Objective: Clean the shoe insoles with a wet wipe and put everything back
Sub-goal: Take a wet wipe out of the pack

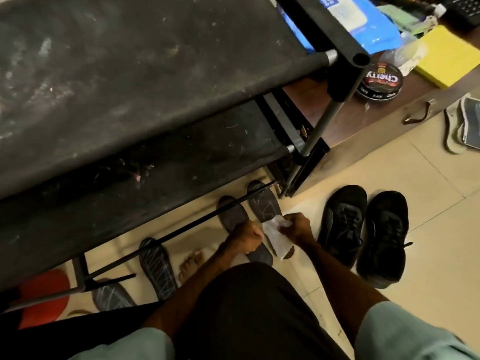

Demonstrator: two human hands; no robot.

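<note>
Two dark insoles lie side by side on the tiled floor by the shoe rack: one [232, 214] on the left, one [265, 203] on the right. My left hand [246, 237] is curled over the left insole's rear part. My right hand [296, 226] pinches a white wet wipe [275, 239] that drapes over the right insole. Two more insoles lie further left: one [157, 266] with pale scribbled lines, one [111, 297] under the rack bar. A pair of black shoes [363, 229] stands to the right.
A black fabric shoe rack [145, 81] fills the upper left, its low bar [181, 232] crossing over the insoles. On a wooden ledge sit a blue wipes pack [363, 19], a polish tin [379, 83] and a yellow sponge [446, 55]. My bare foot [191, 265] is near the insoles.
</note>
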